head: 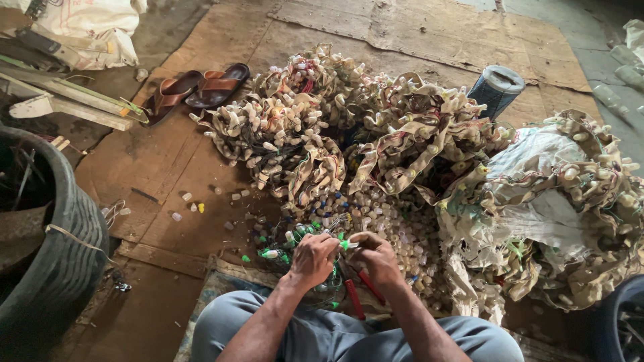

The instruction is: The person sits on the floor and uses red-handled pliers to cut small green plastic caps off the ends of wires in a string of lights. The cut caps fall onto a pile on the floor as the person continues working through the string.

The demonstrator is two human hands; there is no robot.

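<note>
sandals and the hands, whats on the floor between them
In the head view, between the brown sandals and the left hand lie flattened cardboard and a few loose small caps.

Small piece pinched between left hand (312, 258) and right hand (377, 257): too small to identify. Red-handled tool (354, 295) mostly hidden under hands. Tyre (64, 261) cut off by left edge. Dark tub (620, 322) cut off at bottom right corner. Loose caps (402, 231) too small to make out.
</note>
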